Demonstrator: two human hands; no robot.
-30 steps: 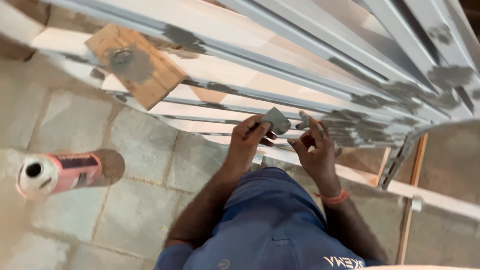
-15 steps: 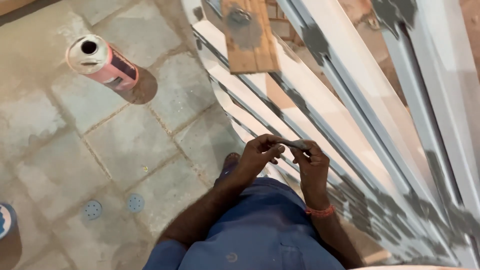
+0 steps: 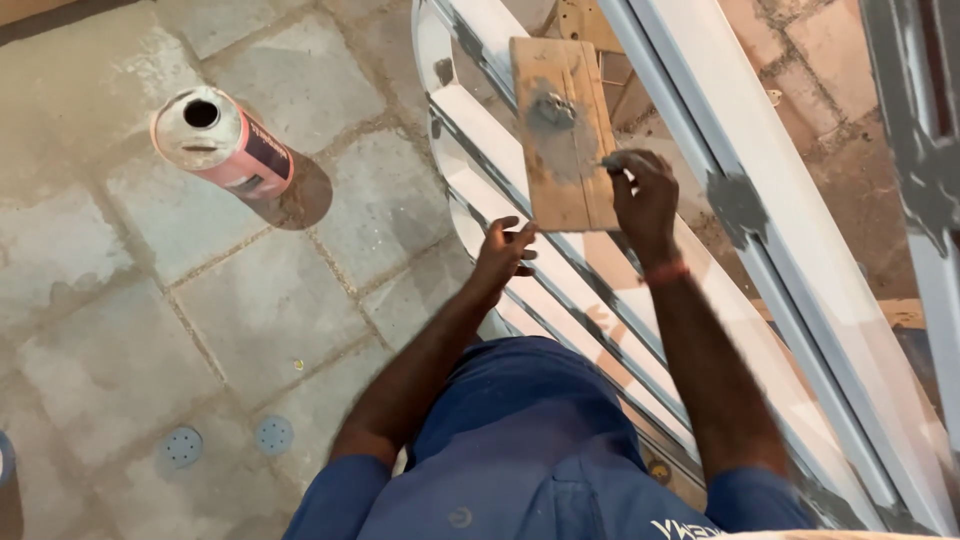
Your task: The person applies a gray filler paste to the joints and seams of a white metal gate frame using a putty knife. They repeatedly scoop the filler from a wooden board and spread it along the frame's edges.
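Note:
My right hand (image 3: 645,195) grips a small grey scraper blade (image 3: 612,160), its tip against a wooden board (image 3: 560,130) that carries a blob of grey filler (image 3: 550,110). The board rests on a pale metal gate frame (image 3: 800,300) lying flat across the floor. My left hand (image 3: 505,250) hovers just left of the board's near end, fingers spread and holding nothing. A red band sits on my right wrist.
A pink tin (image 3: 225,145) with an open hole in its lid stands on the paved floor at the left. Two round blue-grey sanding discs (image 3: 180,445) lie on the pavers near my left elbow. Grey filler patches (image 3: 735,205) dot the frame bars.
Both hands were together on the blade close to my body. Now my right hand has reached out to the board with the blade, and my left hand has let go and spread.

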